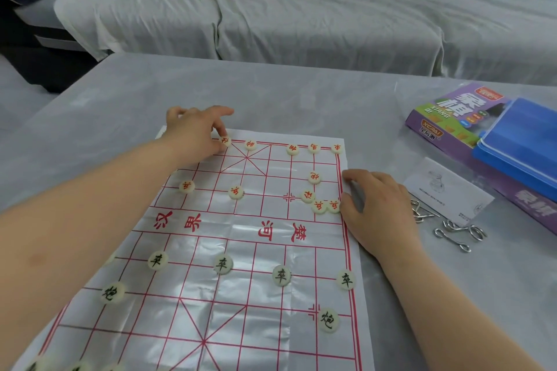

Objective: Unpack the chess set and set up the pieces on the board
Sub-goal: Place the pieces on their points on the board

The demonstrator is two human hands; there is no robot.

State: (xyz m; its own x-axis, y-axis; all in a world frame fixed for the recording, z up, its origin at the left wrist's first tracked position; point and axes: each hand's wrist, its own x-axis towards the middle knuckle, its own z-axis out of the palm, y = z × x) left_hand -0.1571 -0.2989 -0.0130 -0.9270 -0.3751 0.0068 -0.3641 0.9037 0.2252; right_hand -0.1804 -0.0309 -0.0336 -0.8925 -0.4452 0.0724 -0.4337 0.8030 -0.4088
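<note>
A glossy paper Chinese chess board point(241, 250) with red lines lies on the table. Several cream discs with red characters stand on its far half and several with black characters on its near half. My left hand point(196, 132) reaches to the far edge, its fingertips pinching a red-marked piece point(225, 140) that rests on the back line. Beside it sits another red piece point(250, 144). My right hand point(376, 202) lies palm down on the board's right edge, next to two touching red pieces point(327, 206), holding nothing.
A purple chess box point(446, 117) and a blue plastic case point(518, 141) sit at the right, with a folded leaflet point(446, 190) and metal wire puzzles point(452, 229) nearer. A grey cloth-covered sofa point(301, 15) stands beyond the table.
</note>
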